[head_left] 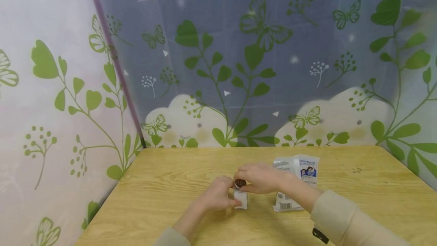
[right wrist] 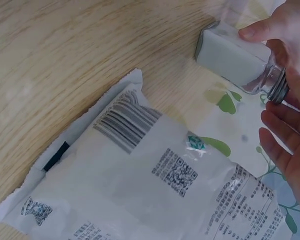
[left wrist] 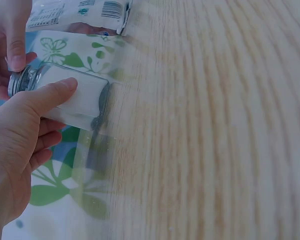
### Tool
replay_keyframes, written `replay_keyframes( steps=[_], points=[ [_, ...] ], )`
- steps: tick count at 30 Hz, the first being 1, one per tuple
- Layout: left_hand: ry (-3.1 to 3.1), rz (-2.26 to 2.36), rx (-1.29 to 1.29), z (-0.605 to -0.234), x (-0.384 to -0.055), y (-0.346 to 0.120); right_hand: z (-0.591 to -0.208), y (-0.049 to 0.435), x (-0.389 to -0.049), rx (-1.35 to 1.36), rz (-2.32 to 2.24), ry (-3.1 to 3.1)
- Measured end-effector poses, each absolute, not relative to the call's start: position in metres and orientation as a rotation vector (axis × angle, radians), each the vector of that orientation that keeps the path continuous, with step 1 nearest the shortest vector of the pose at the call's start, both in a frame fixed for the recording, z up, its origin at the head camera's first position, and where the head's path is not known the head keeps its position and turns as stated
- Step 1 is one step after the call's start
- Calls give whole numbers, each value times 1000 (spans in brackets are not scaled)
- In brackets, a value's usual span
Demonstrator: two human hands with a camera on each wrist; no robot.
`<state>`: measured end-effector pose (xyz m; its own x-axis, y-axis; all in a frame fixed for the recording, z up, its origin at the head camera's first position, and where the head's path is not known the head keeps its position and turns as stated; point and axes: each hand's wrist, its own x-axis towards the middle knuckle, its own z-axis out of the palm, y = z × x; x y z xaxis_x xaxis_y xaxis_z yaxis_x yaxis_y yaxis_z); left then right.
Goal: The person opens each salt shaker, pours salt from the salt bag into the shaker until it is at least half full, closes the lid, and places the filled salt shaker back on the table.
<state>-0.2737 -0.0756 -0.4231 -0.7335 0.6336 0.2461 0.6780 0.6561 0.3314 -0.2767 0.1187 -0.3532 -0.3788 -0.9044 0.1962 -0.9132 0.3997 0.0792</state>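
A square glass shaker (head_left: 241, 197) filled with white powder stands upright on the wooden table. Its metal cap (right wrist: 278, 86) has a dark perforated top in the head view. My left hand (head_left: 217, 194) grips the glass body, with the thumb laid along one side of it in the left wrist view. At the neck, my right hand (head_left: 261, 177) pinches the cap between thumb and fingers. White powder (left wrist: 85, 94) shows through the glass up to near the shoulder. Beyond my right hand sits a white printed bag (right wrist: 125, 175), partly hidden by my forearm in the head view.
The light wood table (head_left: 164, 170) runs back to a curtain (head_left: 211, 67) printed with leaves and butterflies. The bag stands to the right of the shaker, a short gap away. A purple pole (head_left: 117, 60) rises at the table's back left corner.
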Motion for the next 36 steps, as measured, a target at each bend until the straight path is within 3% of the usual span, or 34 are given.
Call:
replay_keyframes(
  steps=[36],
  points=[
    [-2803, -649, -1050, -423, -273, -74, -363, 118, -277, 1566, 73, -2472]
  ],
)
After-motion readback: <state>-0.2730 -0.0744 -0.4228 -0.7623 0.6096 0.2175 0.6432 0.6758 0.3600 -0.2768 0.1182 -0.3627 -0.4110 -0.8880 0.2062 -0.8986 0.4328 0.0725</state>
